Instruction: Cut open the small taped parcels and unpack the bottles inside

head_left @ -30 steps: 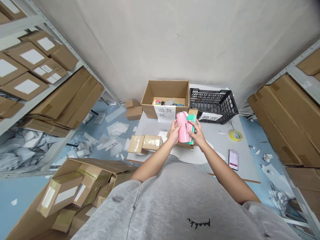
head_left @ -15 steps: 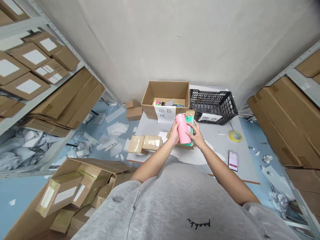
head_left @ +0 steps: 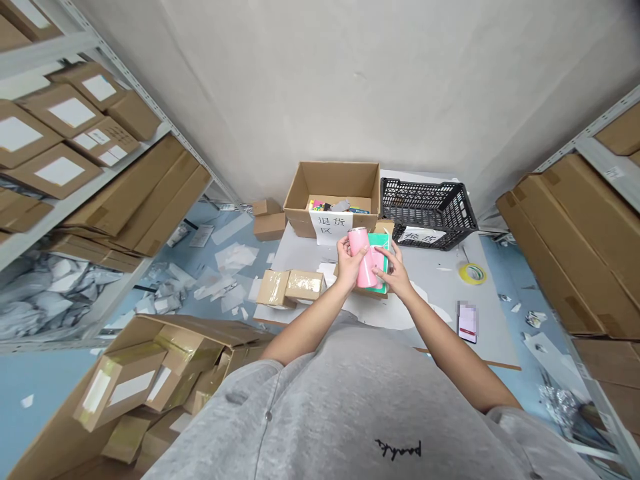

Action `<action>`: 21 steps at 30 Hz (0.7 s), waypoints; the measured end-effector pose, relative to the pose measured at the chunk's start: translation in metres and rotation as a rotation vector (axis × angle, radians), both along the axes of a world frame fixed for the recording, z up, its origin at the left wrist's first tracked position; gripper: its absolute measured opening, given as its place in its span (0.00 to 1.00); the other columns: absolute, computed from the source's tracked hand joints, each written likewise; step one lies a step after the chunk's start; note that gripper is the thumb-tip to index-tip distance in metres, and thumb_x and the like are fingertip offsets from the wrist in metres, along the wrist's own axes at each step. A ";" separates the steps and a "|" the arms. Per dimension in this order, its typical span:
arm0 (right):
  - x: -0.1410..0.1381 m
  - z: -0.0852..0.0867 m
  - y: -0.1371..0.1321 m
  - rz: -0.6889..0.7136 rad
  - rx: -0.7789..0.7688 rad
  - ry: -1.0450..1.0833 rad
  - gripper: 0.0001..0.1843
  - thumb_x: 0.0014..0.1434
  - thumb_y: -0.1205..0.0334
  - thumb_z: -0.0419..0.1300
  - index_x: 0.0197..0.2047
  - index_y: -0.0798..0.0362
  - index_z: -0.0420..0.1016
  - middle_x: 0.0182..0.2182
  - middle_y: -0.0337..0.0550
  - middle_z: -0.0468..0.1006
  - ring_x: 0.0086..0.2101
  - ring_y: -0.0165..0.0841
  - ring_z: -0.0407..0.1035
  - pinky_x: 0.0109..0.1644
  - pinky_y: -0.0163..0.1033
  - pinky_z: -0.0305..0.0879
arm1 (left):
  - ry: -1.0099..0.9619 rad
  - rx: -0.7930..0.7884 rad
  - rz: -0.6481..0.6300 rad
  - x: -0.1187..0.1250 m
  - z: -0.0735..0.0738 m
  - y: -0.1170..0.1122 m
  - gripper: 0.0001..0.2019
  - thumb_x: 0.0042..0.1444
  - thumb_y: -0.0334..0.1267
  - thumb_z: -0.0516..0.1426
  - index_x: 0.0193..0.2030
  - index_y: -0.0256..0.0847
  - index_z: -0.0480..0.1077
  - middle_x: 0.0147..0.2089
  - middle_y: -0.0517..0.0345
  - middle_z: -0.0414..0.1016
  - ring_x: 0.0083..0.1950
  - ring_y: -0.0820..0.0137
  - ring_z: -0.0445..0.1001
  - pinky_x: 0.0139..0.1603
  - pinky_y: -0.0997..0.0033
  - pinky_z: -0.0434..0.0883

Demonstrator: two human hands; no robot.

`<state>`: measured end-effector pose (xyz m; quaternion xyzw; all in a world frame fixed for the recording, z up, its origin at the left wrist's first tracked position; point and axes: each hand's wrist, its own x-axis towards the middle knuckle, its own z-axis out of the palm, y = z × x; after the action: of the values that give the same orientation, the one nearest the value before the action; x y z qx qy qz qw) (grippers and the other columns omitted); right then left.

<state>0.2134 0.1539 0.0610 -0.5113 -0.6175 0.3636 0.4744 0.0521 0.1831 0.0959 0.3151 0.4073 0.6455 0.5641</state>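
Observation:
A pink tumbler (head_left: 369, 272) leans slightly, held in my left hand (head_left: 349, 264) with the thumb across its front. Close against it on the right is a green box (head_left: 381, 239) with some pink on its face. My right hand (head_left: 399, 274) is closed on this box, its fingers along the right edge and its thumb side near the tumbler. Below both hands an open cardboard box (head_left: 384, 227) is partly hidden, one flap showing behind the green box.
At the table's back stand a labelled cardboard carton (head_left: 333, 175) holding small items and a black plastic crate (head_left: 430, 200). Two taped boxes (head_left: 304, 285) lie left; yellow tape (head_left: 472, 273) and a phone (head_left: 467, 322) lie right. A large carton of parcels (head_left: 127, 323) stands at lower left.
My left hand's grip has shifted, the thumb now lying across the tumbler's front. The tumbler has moved slightly left, so more of the green box shows beside it.

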 end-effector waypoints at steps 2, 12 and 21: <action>-0.002 0.000 -0.001 0.011 -0.006 -0.018 0.43 0.50 0.34 0.73 0.65 0.40 0.75 0.77 0.40 0.41 0.76 0.50 0.37 0.78 0.53 0.46 | 0.018 -0.033 -0.030 0.001 0.000 0.001 0.36 0.46 0.50 0.74 0.59 0.45 0.67 0.58 0.49 0.75 0.59 0.58 0.74 0.62 0.58 0.70; 0.000 -0.007 0.000 0.040 -0.058 0.057 0.38 0.57 0.34 0.68 0.66 0.39 0.73 0.76 0.42 0.48 0.76 0.45 0.35 0.78 0.54 0.45 | -0.132 -0.041 -0.161 -0.005 -0.005 0.008 0.30 0.49 0.52 0.72 0.56 0.44 0.73 0.56 0.51 0.78 0.60 0.60 0.75 0.63 0.60 0.70; -0.002 -0.012 -0.001 0.073 -0.068 0.088 0.41 0.55 0.33 0.69 0.68 0.37 0.70 0.77 0.41 0.45 0.76 0.45 0.36 0.77 0.55 0.46 | -0.007 -0.024 -0.211 -0.003 -0.004 0.002 0.31 0.48 0.51 0.73 0.55 0.40 0.75 0.53 0.50 0.79 0.52 0.59 0.78 0.57 0.58 0.74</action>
<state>0.2113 0.1534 0.0494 -0.4879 -0.6017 0.4234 0.4698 0.0495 0.1852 0.0918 0.3470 0.3777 0.5788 0.6340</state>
